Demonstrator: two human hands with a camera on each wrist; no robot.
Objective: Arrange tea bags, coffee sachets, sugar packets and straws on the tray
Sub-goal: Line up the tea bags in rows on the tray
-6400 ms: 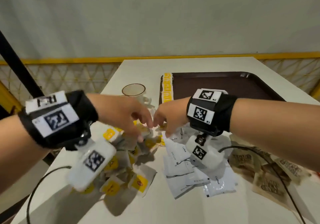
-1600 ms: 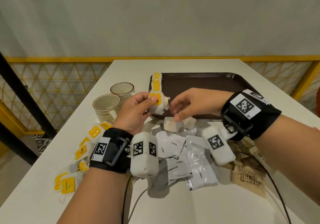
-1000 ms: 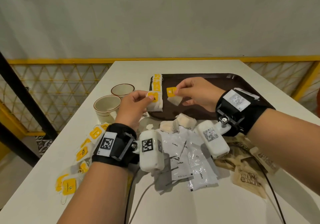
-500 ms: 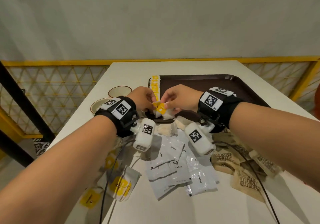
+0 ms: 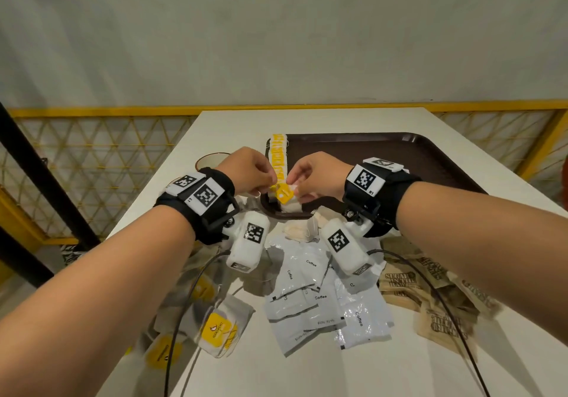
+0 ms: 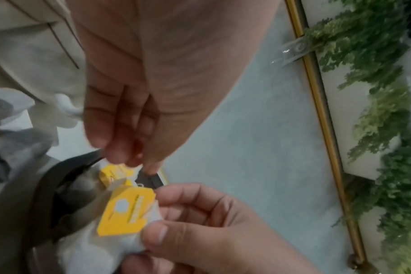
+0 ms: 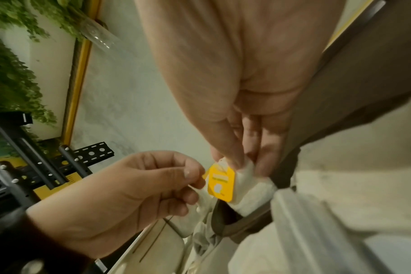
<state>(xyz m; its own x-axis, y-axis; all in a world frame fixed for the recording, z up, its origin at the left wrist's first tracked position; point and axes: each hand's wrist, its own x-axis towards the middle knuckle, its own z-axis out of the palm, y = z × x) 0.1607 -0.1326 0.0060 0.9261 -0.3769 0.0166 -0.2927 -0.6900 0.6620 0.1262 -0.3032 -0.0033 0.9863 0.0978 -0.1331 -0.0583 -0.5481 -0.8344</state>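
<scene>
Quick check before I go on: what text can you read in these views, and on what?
"Coffee": white sachets.
"SUGAR": brown packets; the lines under it are too blurred.
"R1": right wristband.
"L1", faintly: left wristband.
Yellow tea bag tags: logo print unreadable.
Wrist views: tag print blurred.

Cup (image 5: 212, 159) on white table (image 5: 307, 372)

Cup (image 5: 212, 158), centre left of head view: mostly hidden behind left hand (image 5: 250, 170); tray (image 5: 430, 156) near edge covered by both wrists; tea bags (image 5: 172, 350) at lower left blurred, print illegible; cables cut off at bottom edge.
</scene>
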